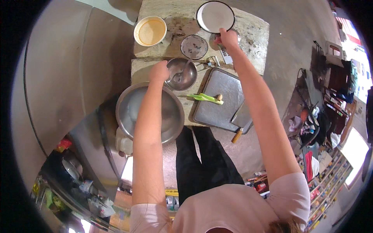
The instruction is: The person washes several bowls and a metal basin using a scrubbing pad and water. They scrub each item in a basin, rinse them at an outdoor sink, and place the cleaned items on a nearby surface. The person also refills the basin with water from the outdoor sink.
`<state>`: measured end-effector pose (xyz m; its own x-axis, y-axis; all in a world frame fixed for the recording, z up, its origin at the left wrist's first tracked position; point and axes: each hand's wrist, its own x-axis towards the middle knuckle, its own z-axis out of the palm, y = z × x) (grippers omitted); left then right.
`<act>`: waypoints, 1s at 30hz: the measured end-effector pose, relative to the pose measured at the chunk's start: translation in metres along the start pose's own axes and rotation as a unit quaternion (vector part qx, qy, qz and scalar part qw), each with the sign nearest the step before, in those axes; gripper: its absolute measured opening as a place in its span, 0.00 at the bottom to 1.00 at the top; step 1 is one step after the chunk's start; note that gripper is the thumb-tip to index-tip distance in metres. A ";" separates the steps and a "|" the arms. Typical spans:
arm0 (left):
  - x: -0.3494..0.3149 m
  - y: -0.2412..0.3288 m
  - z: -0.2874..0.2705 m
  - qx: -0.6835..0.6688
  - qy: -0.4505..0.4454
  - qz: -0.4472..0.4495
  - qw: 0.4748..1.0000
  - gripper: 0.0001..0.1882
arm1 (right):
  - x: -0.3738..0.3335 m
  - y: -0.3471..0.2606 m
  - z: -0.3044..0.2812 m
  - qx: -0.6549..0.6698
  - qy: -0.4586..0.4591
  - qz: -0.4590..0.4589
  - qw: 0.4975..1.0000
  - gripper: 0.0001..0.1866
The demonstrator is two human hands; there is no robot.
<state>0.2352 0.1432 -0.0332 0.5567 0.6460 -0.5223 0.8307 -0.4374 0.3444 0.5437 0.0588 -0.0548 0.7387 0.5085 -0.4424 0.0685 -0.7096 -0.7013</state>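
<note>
The wooden table [256,35] bears a big steel basin [174,113]; at the table's far edge, the right hand [229,38] seems to pinch a white enamel dish's [213,18] near rim; the left hand [159,72] grips a smaller steel bowl [190,80], presumably steadying it.

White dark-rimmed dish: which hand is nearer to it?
Right. The right hand is at the near rim of the white dark-rimmed dish; the left hand is farther, closer to the body and leftward, at the small steel bowl.
</note>
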 end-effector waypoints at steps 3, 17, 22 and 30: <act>0.001 0.021 -0.007 0.000 0.007 0.013 1.000 0.13 | 0.053 0.028 0.001 0.005 -0.042 0.039 0.998 0.20; -0.123 0.015 -0.075 -0.199 0.019 -0.034 0.979 0.10 | -0.167 -0.065 0.007 0.233 -0.193 -0.150 0.941 0.18; -0.184 -0.011 -0.064 -0.273 0.038 -0.067 0.959 0.15 | -0.230 -0.071 0.045 0.178 -0.232 -0.141 0.946 0.08; -0.262 -0.108 0.030 -0.559 0.167 -0.335 0.740 0.21 | -0.270 -0.065 0.091 0.170 -0.150 -0.176 0.958 0.08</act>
<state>-0.0003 0.0024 0.0426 -0.1657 0.6839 -0.7105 0.3030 0.7209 0.6233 0.2788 0.0123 0.0594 0.4801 0.8408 -0.2502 0.0179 -0.2945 -0.9555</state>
